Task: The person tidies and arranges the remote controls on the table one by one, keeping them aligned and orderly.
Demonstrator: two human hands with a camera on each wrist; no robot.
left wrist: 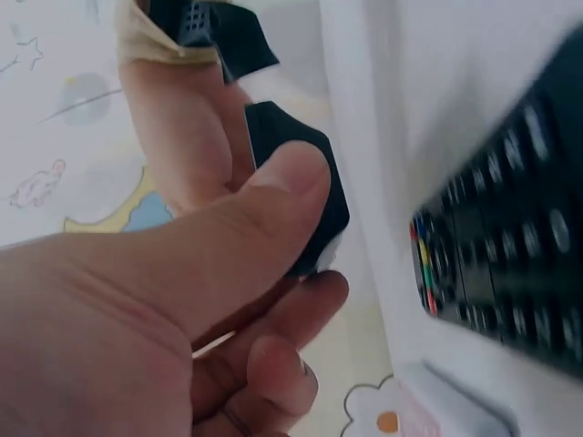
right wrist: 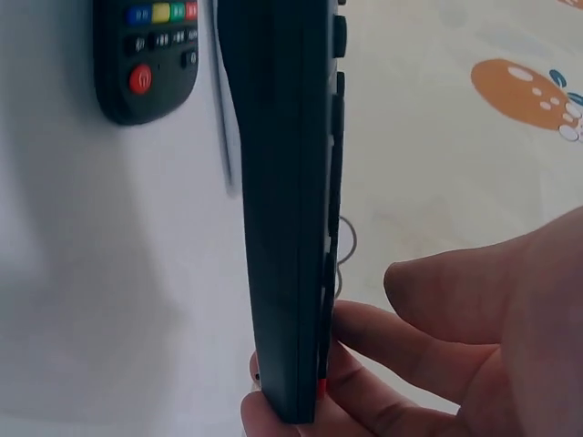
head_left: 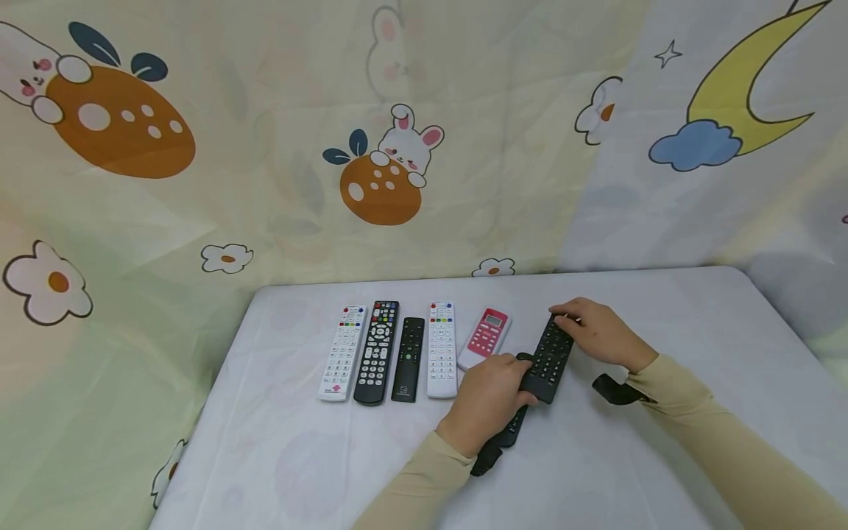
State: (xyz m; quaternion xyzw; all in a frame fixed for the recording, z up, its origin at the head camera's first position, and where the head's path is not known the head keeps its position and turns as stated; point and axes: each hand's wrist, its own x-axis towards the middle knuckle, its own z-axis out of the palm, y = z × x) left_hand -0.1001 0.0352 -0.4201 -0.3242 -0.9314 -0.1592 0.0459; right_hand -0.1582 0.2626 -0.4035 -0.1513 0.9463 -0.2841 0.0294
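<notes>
**Two hands, one black remote, right of the row!**

Fingertips first: the right hand (head_left: 606, 337) pinched the far end of a black remote (head_left: 553, 361), while the left hand (head_left: 485, 401) pinched the near end between thumb and fingers. There it was, slanting over the table (head_left: 384, 471), buttons facing up! The step looked like steadying or turning it in both grips; the next move seemed to call for guiding both ends together, clear of the lower remote (head_left: 513, 431) lying partly under the left hand.

Farther out, the lineup: white remote (head_left: 341, 361), long black remote (head_left: 376, 357), short black remote (head_left: 407, 361), second white remote (head_left: 442, 357), pink-and-white remote (head_left: 486, 338). Only the head view caught that whole row. But the right wrist view had the side-on profile, plus a red button (right wrist: 139, 79) and coloured buttons (right wrist: 162, 13), apparently on the lower remote, that the head view hid.
</notes>
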